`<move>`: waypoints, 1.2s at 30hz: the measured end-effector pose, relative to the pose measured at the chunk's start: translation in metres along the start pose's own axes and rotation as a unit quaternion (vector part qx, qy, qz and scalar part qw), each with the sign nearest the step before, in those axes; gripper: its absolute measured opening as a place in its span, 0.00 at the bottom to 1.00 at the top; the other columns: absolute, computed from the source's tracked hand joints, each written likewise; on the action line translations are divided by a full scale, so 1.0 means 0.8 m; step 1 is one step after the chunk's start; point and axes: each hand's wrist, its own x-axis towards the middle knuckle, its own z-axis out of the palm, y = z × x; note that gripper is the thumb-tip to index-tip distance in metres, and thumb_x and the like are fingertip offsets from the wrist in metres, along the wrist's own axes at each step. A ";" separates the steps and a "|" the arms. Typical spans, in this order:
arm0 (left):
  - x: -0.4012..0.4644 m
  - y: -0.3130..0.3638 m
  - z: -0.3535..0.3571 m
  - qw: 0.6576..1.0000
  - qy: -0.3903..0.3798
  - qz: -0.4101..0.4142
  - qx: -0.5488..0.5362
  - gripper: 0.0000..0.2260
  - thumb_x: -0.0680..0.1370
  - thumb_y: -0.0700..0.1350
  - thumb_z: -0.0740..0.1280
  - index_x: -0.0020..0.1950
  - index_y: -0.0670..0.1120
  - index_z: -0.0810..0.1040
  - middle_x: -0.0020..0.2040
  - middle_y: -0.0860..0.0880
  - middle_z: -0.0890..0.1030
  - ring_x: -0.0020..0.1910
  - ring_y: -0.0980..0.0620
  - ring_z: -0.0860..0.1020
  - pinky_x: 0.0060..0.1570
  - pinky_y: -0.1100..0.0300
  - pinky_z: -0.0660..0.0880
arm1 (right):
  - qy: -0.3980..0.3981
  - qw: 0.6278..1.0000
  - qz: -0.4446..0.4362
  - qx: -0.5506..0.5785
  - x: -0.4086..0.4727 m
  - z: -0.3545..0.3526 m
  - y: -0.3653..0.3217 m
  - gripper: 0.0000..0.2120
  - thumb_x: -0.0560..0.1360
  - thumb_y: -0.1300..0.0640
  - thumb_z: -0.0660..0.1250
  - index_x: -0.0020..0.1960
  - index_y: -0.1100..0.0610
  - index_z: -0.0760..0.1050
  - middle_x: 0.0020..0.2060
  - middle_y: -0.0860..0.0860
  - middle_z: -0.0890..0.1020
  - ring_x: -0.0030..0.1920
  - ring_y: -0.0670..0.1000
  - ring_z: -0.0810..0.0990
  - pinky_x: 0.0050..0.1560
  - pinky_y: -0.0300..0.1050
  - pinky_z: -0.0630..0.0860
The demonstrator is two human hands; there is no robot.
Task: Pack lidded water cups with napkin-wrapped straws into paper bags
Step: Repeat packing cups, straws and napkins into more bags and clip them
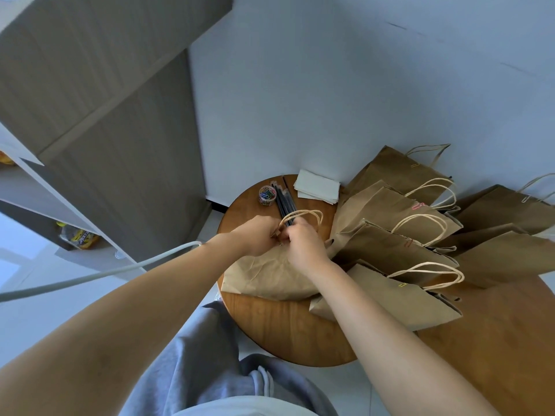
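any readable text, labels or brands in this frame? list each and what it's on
None can be read.
Yellow packet on the shelf at left: dark print on it, too blurred to read.
Paper bags: small coloured marks near the top edges, which look like clips, not lettering.
Clear tub of coloured clips: no label visible.
Napkin stack: blank.
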 end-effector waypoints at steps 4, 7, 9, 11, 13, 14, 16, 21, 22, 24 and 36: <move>0.001 -0.006 0.000 1.000 -0.007 0.000 0.001 0.08 0.79 0.39 0.61 0.53 0.41 0.78 0.50 0.45 0.80 0.48 0.47 0.76 0.49 0.56 0.73 | 0.018 0.999 0.017 0.023 -0.013 0.009 -0.009 0.13 0.78 0.64 0.61 0.59 0.59 0.79 0.57 0.56 0.73 0.55 0.57 0.76 0.54 0.48 0.75; 0.001 -0.011 0.001 1.000 -0.001 -0.006 -0.005 0.12 0.79 0.38 0.61 0.60 0.43 0.77 0.56 0.45 0.80 0.55 0.46 0.77 0.56 0.54 0.73 | 0.007 0.998 0.045 0.044 -0.026 0.022 -0.017 0.17 0.79 0.61 0.58 0.67 0.55 0.72 0.56 0.57 0.74 0.53 0.57 0.77 0.53 0.48 0.76; 0.003 -0.015 0.002 1.000 0.002 -0.008 -0.012 0.13 0.79 0.39 0.61 0.64 0.45 0.75 0.59 0.46 0.79 0.57 0.46 0.76 0.57 0.55 0.72 | -0.059 0.986 0.079 0.136 -0.037 0.025 -0.020 0.26 0.79 0.62 0.57 0.75 0.49 0.58 0.58 0.54 0.75 0.51 0.53 0.78 0.51 0.43 0.76; 0.004 -0.017 0.002 1.000 0.001 -0.003 -0.008 0.15 0.79 0.42 0.61 0.66 0.46 0.73 0.59 0.46 0.79 0.56 0.46 0.77 0.55 0.55 0.74 | -0.140 0.951 0.114 0.250 -0.048 0.023 -0.022 0.35 0.78 0.63 0.57 0.76 0.42 0.45 0.52 0.49 0.77 0.42 0.48 0.77 0.41 0.38 0.75; 0.006 -0.020 -0.002 0.999 -0.013 0.004 0.047 0.14 0.78 0.45 0.64 0.64 0.47 0.73 0.55 0.47 0.80 0.51 0.46 0.78 0.50 0.53 0.76 | -0.087 0.939 0.109 0.314 -0.059 0.024 -0.016 0.31 0.78 0.62 0.59 0.76 0.46 0.51 0.46 0.44 0.77 0.37 0.39 0.74 0.40 0.32 0.74; 0.007 -0.022 -0.005 0.995 -0.027 0.004 0.091 0.12 0.78 0.47 0.64 0.61 0.47 0.75 0.52 0.47 0.80 0.47 0.47 0.77 0.46 0.54 0.76 | 0.020 0.950 0.078 0.303 -0.063 0.023 -0.009 0.25 0.78 0.62 0.60 0.74 0.53 0.62 0.48 0.44 0.78 0.39 0.36 0.74 0.43 0.32 0.76; 0.007 -0.027 -0.012 0.986 -0.054 0.008 0.160 0.09 0.78 0.48 0.64 0.54 0.46 0.77 0.47 0.48 0.79 0.42 0.48 0.75 0.40 0.56 0.74 | 0.252 0.948 0.026 0.191 -0.071 0.022 0.010 0.13 0.75 0.58 0.62 0.58 0.60 0.74 0.45 0.50 0.78 0.42 0.40 0.74 0.43 0.41 0.79; 0.007 -0.042 -0.024 0.971 -0.109 0.057 0.207 0.10 0.80 0.45 0.60 0.58 0.48 0.77 0.48 0.49 0.79 0.47 0.48 0.77 0.42 0.56 0.74 | 0.024 0.990 0.113 -0.078 -0.051 -0.003 0.043 0.35 0.71 0.51 0.70 0.74 0.55 0.58 0.75 0.53 0.56 0.75 0.55 0.51 0.74 0.53 0.51; 0.007 -0.044 -0.025 0.968 -0.113 0.067 0.213 0.10 0.80 0.45 0.59 0.59 0.49 0.77 0.50 0.49 0.80 0.49 0.48 0.77 0.43 0.56 0.75 | -0.021 0.985 0.111 -0.129 -0.042 -0.007 0.045 0.32 0.73 0.50 0.68 0.73 0.55 0.60 0.76 0.51 0.55 0.76 0.54 0.48 0.74 0.52 0.47; 0.007 -0.050 -0.025 0.966 -0.117 0.077 0.217 0.11 0.81 0.45 0.59 0.61 0.50 0.77 0.51 0.49 0.80 0.50 0.48 0.78 0.45 0.56 0.76 | -0.054 0.980 0.110 -0.155 -0.030 -0.008 0.046 0.20 0.75 0.53 0.65 0.66 0.55 0.69 0.70 0.53 0.67 0.73 0.54 0.58 0.73 0.51 0.49; -0.043 -0.035 -0.033 0.949 -0.130 0.137 0.251 0.10 0.81 0.47 0.61 0.59 0.48 0.79 0.51 0.48 0.81 0.47 0.49 0.75 0.42 0.58 0.70 | 0.060 0.981 0.179 0.034 -0.123 0.008 0.010 0.11 0.77 0.57 0.65 0.54 0.63 0.77 0.50 0.55 0.80 0.52 0.56 0.77 0.48 0.45 0.70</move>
